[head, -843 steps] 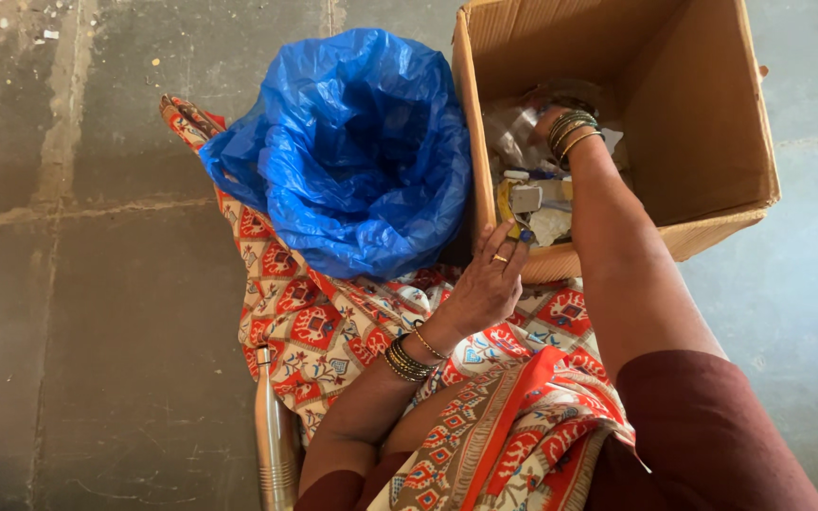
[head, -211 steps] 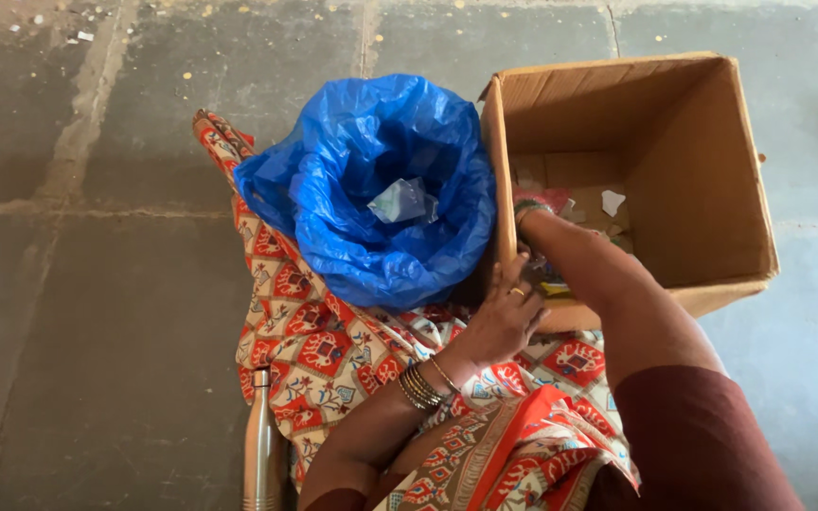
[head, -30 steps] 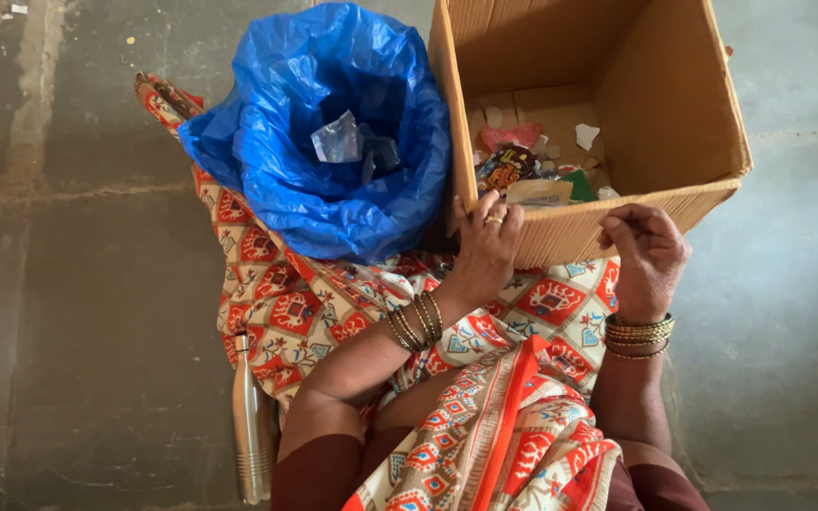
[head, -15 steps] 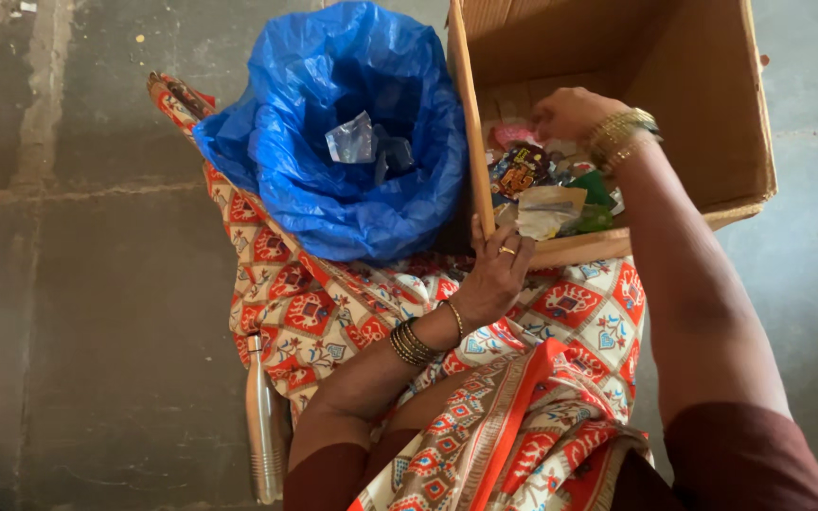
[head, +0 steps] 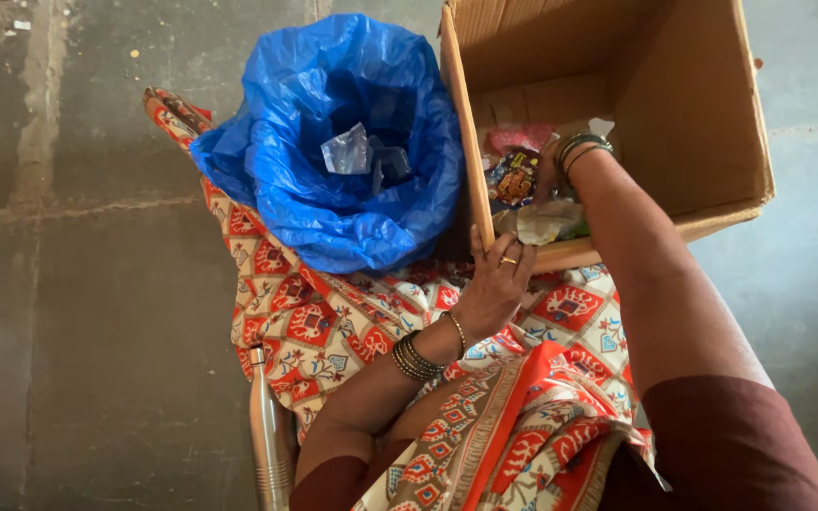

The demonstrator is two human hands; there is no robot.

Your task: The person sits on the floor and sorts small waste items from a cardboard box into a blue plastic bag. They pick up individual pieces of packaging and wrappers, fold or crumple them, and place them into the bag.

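Cardboard box sits open on the stone floor, tipped toward the person, its near wall resting against the patterned orange cloth over their lap. Right hand is reached down inside it, buried to the wrist among the wrappers; bangles show at the wrist, fingers are hidden by the litter, so I can't tell whether that grip is spread or pinching anything. Left hand is on the box's near left corner, fingers curled loosely over the cardboard edge, thumb side down, steadying the wall and holding nothing else.

Key geometry: the wrappers lie directly under and just ahead of the right hand, at the box floor near the left wall. A crumpled pale wrapper sits closest to the near wall, just beside the right forearm. Right hand is clearly the nearer 1; left hand is outside the box, apart from the contents.

Blue plastic bag is just left of the box, touching its left wall, mouth open upward, with 2 or so clear scraps inside.

Steel bottle stands beside the lap, well apart from both hands.
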